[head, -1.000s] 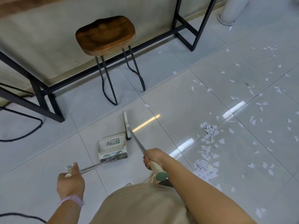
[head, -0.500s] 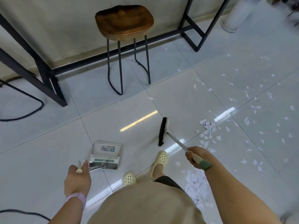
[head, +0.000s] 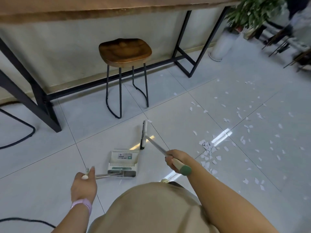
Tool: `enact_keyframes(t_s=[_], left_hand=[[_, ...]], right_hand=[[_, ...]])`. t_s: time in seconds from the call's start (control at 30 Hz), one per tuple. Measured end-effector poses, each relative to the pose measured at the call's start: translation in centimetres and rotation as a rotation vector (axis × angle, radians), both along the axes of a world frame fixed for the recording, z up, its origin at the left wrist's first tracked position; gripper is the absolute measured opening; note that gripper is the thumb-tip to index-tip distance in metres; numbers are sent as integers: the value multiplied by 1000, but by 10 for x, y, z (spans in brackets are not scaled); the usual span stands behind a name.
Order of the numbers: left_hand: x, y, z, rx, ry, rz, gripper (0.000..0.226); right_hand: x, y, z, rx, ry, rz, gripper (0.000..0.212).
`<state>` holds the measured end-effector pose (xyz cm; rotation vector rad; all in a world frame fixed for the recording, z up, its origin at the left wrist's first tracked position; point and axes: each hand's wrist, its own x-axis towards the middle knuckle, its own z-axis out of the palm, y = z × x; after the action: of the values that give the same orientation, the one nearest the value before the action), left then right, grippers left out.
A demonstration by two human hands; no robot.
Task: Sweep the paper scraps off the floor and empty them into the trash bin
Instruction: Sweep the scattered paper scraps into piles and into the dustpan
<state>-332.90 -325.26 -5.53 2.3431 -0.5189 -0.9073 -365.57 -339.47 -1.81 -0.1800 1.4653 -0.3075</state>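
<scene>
- The tiled floor (head: 168, 101) is glossy pale grey and mirrors a ceiling light; half a second ago the view sat lower, and it now takes in more of the worktop (head: 101, 9) with its black metal frame and a potted plant (head: 252, 12) at 1 o'clock.
- The stool (head: 125, 51), a saddle-shaped dark wooden seat on thin black legs, stands at 12 o'clock.
- The paper scraps (head: 208, 148), small, white and jagged, lie scattered from 1 to 4 o'clock, with a loose heap at 3 o'clock. None are in the pan; the sweeping is, I judge, barely begun.
- The dustpan (head: 123, 158), boxy pale plastic with a comb ridge, rests flat at centre; its metal handle is gripped by the left hand (head: 83, 184), fingers curled round it.
- The broom (head: 143, 134), a narrow dark-bristled head on a slim rod, has swung back from beside the heap to just beside the pan, away from the scraps.
- The right hand (head: 174, 158) has its fingers clamped on the green-capped grip.
- No trash bin shows.
</scene>
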Motion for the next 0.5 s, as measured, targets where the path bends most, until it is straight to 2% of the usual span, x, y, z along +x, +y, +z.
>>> enact_keyframes(t_s=[0.17, 0.4, 0.5], left_hand=[[1, -31, 8, -56, -26, -51, 48], [-13, -87, 17, -86, -61, -42, 46], [-27, -118, 17, -37, -114, -116, 44]], right_hand=[[32, -39, 4, -67, 70, 260, 10], [62, -112, -8, -37, -40, 246, 14], [53, -154, -12, -39, -56, 242, 14]])
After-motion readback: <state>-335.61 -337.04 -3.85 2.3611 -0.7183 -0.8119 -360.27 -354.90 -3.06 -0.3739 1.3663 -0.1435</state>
